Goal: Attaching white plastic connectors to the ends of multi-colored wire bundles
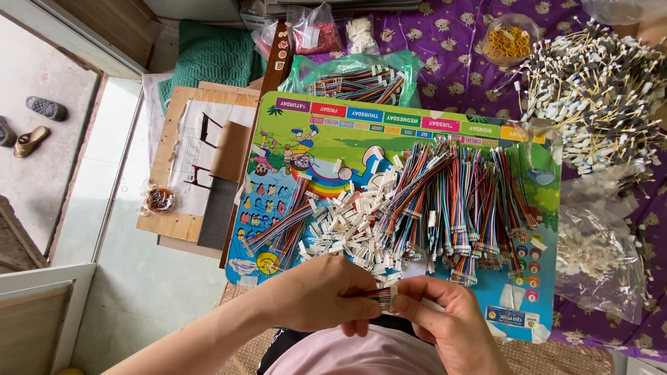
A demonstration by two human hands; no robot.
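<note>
- Left hand (pixel 326 292): fingers pinched shut on a short multicolour ribbon cable (pixel 379 294), low centre of view, just above the person's lap.
- Right hand (pixel 445 316): thumb and fingers closed on a small white connector (pixel 394 297) at the cable's end. The two hands meet there, fingertips nearly touching.
- Cable runs sideways between the hands; only a short striped stretch shows, the rest is hidden under the fingers.
- Both hands hover over the near edge of a colourful board (pixel 417 139) with cartoon print, lying flat on the work surface.
- On the board, just beyond the hands: a loose heap of white connectors (pixel 347 222), centre.
- Right of the heap: a spread of finished cables (pixel 458 201), rows side by side, white ends mostly toward the person.
- Left of the heap: a smaller bundle of cables (pixel 281 226), lying diagonally.
- Behind the board: a green plastic bag (pixel 354 76) with more cables inside.
- Far right, on a purple cloth (pixel 451 48): a big pile of yellow and black leads (pixel 597 90) with white ends; below it a clear bag (pixel 597 257) of small white parts.
- Top right: a round clear tub (pixel 511 38) with yellow bits.
- Left of the board: a wooden panel (pixel 187 160) with paper on it, over pale floor tiles.
</note>
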